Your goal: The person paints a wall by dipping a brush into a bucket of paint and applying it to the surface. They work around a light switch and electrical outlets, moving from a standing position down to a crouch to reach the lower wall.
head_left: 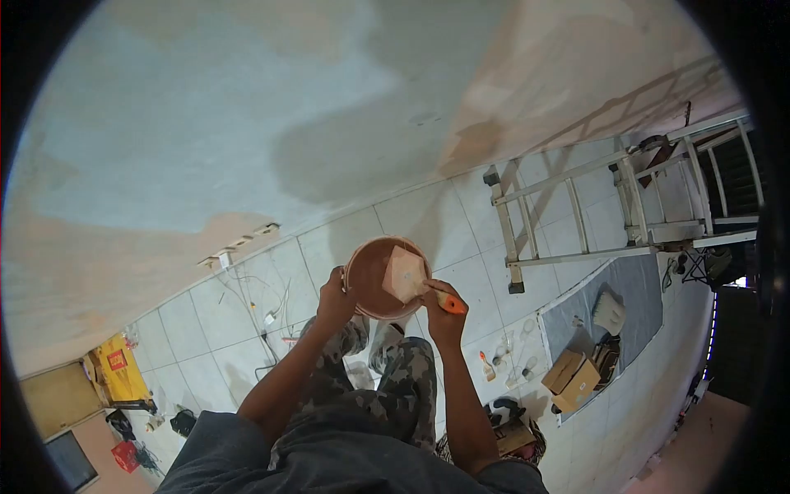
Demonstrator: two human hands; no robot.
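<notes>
My left hand (334, 300) grips the left rim of a round reddish-brown bucket (360, 278), held in front of my legs. Inside the bucket is a pale pink patch (403, 276) with angular edges. At the bucket's right rim, my right hand (445, 319) is closed around a paintbrush (451, 303) with an orange handle. The brush's far end overlaps the bucket's opening, and its bristles do not show clearly. Ahead rises a wall (247, 140) with blue-white and pinkish patches, my shadow falling on it.
A metal ladder (580, 216) lies across the right side. A grey sheet (642, 288) holds a cardboard box (571, 379). Another brush (487, 367) rests on the tiled floor (461, 276). Cables (267, 317) run from wall sockets (239, 244) at left, near a yellow bag (119, 366).
</notes>
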